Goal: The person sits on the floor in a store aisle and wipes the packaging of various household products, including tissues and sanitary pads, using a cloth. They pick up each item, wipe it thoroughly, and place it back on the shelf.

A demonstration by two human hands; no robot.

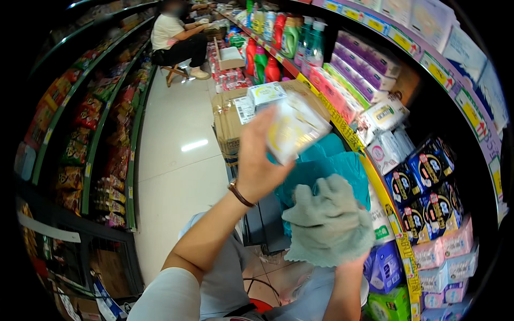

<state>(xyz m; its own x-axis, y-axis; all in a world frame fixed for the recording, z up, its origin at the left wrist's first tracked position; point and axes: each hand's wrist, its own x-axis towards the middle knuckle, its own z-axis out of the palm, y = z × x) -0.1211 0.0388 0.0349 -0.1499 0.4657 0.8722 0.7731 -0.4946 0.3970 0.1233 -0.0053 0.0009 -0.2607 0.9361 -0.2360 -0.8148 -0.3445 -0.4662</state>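
Note:
My left hand is raised and closed around a white package with yellow markings, slightly blurred by motion. On my right hand is a loose grey-green cloth glove with a ruffled cuff; its fingers are spread and nothing shows in them. Below both hands lies a teal plastic bag, partly hidden by the glove. Just beyond the held package, another white package rests on a brown cardboard box.
To the right, a shelf with a yellow edge strip holds purple tissue packs and dark blue packs. Detergent bottles stand farther back. Snack shelves line the left of the tiled aisle, where a person sits.

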